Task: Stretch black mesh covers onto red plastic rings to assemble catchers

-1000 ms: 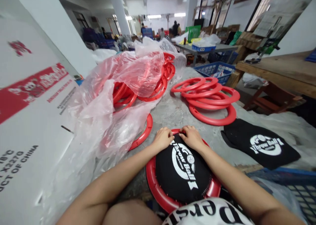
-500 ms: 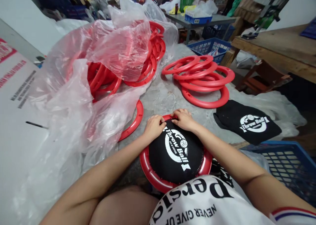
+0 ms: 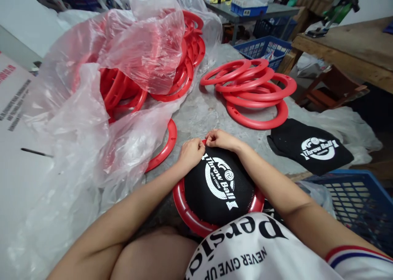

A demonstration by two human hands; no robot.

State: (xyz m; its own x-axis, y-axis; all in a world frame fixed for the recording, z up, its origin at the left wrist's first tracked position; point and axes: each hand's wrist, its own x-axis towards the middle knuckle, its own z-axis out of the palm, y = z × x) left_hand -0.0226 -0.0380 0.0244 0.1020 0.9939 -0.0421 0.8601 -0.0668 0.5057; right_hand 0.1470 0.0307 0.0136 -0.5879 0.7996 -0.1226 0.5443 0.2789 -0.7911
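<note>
the scuffed grey tabletop (image 3: 199, 112) carries a plastic bag (image 3: 141, 50) spilling red rings on the left, one ring (image 3: 171, 143) partly beneath the plastic, an overlapping ring pile (image 3: 254, 93), and a black cover (image 3: 287, 138) at the right edge.

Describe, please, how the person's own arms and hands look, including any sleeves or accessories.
The left hand and right hand are without gloves, and no watch or bracelet shows. On the right arm is a short white sleeve, its edge banded in red and dark blue. The left sleeve is out of view.
</note>
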